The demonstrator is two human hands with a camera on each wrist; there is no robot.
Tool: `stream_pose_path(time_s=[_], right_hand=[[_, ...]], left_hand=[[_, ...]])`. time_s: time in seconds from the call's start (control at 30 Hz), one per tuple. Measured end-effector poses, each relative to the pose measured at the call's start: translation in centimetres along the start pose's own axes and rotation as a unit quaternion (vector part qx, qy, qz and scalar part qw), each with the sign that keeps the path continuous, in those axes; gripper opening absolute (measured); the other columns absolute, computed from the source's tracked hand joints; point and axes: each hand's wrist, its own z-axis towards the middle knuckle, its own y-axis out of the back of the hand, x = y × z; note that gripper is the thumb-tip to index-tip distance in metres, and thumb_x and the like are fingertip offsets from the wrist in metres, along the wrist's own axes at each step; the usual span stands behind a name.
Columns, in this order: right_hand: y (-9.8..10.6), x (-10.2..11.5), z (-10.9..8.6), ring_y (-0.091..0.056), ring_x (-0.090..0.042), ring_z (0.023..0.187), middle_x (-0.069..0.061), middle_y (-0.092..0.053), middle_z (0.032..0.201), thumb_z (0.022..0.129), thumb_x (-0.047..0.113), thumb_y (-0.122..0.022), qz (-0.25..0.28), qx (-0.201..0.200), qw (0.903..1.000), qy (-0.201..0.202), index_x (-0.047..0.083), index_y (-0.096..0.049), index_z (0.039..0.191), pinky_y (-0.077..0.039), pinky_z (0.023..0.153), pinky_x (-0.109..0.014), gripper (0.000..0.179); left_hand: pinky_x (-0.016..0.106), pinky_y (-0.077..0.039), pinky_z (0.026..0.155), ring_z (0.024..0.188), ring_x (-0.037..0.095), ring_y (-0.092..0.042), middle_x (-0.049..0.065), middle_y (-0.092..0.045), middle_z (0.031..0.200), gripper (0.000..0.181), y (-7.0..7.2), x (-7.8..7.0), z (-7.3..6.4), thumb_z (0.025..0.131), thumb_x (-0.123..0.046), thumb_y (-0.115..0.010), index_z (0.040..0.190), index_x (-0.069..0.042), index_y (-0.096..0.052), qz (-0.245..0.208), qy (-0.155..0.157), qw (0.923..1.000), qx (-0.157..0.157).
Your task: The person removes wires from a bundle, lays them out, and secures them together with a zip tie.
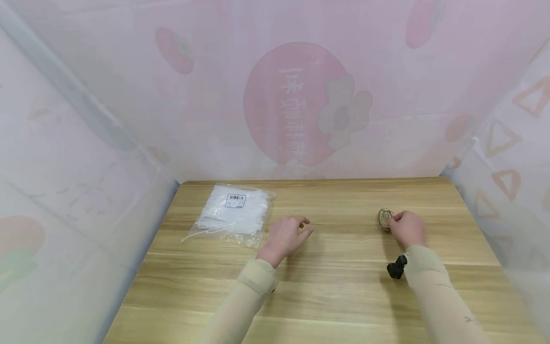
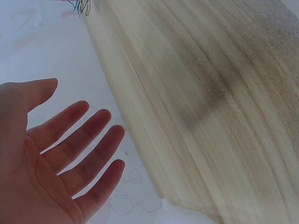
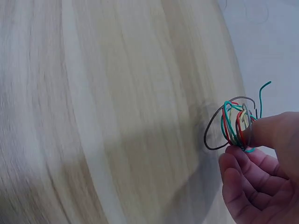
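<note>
A small coil of thin wires [image 3: 233, 121] in green, red, grey and pale strands is pinched between the thumb and fingers of my right hand [image 1: 408, 229]. In the head view this coil [image 1: 385, 220] is at the right side of the wooden table, with a loose green end sticking up in the right wrist view. My left hand [image 1: 285, 236] hovers over the middle of the table, its fingers spread and slightly bent, holding nothing. Its bare palm [image 2: 42, 182] shows in the left wrist view. Nearest to it lies a clear plastic bag [image 1: 234, 212] of white strips with a barcode label.
The wooden table [image 1: 335, 296] is bounded by a printed pink curtain [image 1: 206, 119] at the back and pale printed sheets on both sides. A white strip [image 1: 195, 235] pokes out of the bag's left side. A black wrist device [image 1: 396, 267] sits at my right cuff.
</note>
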Motion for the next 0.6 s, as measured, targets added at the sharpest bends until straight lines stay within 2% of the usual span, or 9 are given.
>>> stream_pose_path(time_s=[0.27, 0.43, 0.5, 0.6], right_hand=[[-1.0, 2.9, -0.5, -0.060, -0.030, 0.080, -0.017, -0.065, 0.094, 0.096, 0.020, -0.058, 0.043, 0.000, 0.9991, 0.004, -0.004, -0.062, 0.105, -0.047, 0.065, -0.038, 0.026], [-1.6, 4.9, -1.0, -0.061, -0.029, 0.084, -0.017, -0.067, 0.097, 0.097, 0.020, -0.059, 0.068, 0.005, 0.9975, 0.016, -0.004, -0.062, 0.109, -0.048, 0.070, -0.038, 0.028], [-2.0, 5.7, -1.3, -0.063, -0.029, 0.084, -0.016, -0.067, 0.097, 0.097, 0.020, -0.060, 0.081, 0.007, 0.9964, 0.024, -0.005, -0.063, 0.110, -0.049, 0.071, -0.038, 0.028], [-2.8, 6.9, -1.7, -0.064, -0.027, 0.082, -0.015, -0.068, 0.095, 0.098, 0.020, -0.062, 0.103, 0.012, 0.9940, 0.036, -0.005, -0.063, 0.110, -0.049, 0.069, -0.036, 0.028]], left_hand=[[0.036, -0.055, 0.077, 0.098, 0.020, -0.070, 0.003, -0.073, 0.115, 0.041, -0.4, -0.5, 0.3, 0.101, -0.045, -0.061, 0.128, -0.015, -0.070, -0.027, -0.007, 0.9996, -0.004], [0.038, -0.055, 0.085, 0.103, 0.022, -0.069, 0.005, -0.072, 0.119, 0.049, -0.4, -0.8, 0.3, 0.101, -0.047, -0.061, 0.133, -0.011, -0.066, -0.034, -0.008, 0.9994, -0.008], [0.040, -0.052, 0.092, 0.109, 0.024, -0.066, 0.006, -0.070, 0.123, 0.051, -0.4, -1.0, 0.2, 0.101, -0.049, -0.060, 0.134, -0.010, -0.065, -0.028, -0.007, 0.9995, -0.014], [0.044, -0.041, 0.105, 0.123, 0.028, -0.058, 0.007, -0.066, 0.131, 0.056, -0.6, -1.2, 0.3, 0.101, -0.052, -0.058, 0.137, -0.010, -0.062, -0.012, -0.001, 0.9997, -0.022]])
